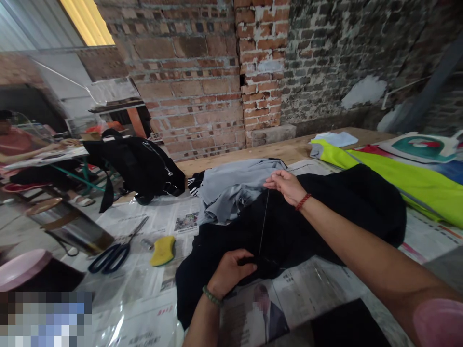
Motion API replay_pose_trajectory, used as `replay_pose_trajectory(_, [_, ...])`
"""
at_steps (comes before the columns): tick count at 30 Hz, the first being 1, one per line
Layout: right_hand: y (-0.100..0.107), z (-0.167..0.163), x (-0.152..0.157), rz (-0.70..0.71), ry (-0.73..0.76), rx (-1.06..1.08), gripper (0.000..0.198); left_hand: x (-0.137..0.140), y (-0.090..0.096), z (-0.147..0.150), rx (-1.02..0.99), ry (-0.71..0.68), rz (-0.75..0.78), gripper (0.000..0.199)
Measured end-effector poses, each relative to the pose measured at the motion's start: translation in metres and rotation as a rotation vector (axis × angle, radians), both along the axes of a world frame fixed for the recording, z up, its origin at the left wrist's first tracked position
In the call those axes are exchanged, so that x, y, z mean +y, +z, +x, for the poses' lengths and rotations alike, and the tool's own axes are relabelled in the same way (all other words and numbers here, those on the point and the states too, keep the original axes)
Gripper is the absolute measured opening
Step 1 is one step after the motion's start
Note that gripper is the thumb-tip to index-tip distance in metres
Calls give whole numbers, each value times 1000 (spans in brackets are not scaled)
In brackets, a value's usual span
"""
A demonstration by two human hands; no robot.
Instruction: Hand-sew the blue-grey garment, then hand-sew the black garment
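The right hand is raised over the middle of the table, thumb and fingers pinched on a pale thread; whether a needle is also held cannot be told. The thread runs straight down, its upper end leaning slightly to the right, to the black garment. The left hand grips a fold of that garment between thumb and forefinger, just beside the thread's lower end, and is the nearer hand to that point. The garment lies beneath both hands, its long axis running from the near edge, left of centre, toward the table's right side.

Newspaper under clear plastic covers much of the surface. Grey cloth lies beyond the garment, toward the far edge. Toward the left edge are scissors, blades pointing to the far edge, and a yellow sponge. Toward the far right corner are fluorescent yellow cloth and an iron. A brick wall stands behind; another person sits at a separate table at left.
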State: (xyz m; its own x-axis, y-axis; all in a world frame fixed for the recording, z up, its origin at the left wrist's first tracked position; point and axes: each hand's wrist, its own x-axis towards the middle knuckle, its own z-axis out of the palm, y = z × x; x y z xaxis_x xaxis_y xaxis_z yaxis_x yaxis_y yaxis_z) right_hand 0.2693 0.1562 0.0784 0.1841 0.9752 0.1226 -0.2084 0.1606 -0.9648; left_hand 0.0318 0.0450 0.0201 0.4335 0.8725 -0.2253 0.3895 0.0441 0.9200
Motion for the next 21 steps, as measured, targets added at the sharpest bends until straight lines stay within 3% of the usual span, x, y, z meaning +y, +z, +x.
replay_pose_trajectory(4, [-6, -10, -20, 17, 68, -181, 5, 0, 4, -6, 42, 2, 62, 14])
replay_pose_trajectory(9, [-27, -27, -68, 321, 363, -951, 19, -1, 5, -7, 47, 10, 51, 13])
replay_pose_trajectory(13, [-40, -31, -92, 430, 496, -1334, 23, -2, 4, -5, 33, 14, 57, 15])
replay_pose_trajectory(17, [-42, -32, -97, 456, 549, -1474, 24, -3, 4, -4, 25, 9, 72, 15])
replay_pose_trajectory(21, [-41, -36, -97, 472, 597, -1473, 25, -3, 5, -4, 20, 16, 80, 13])
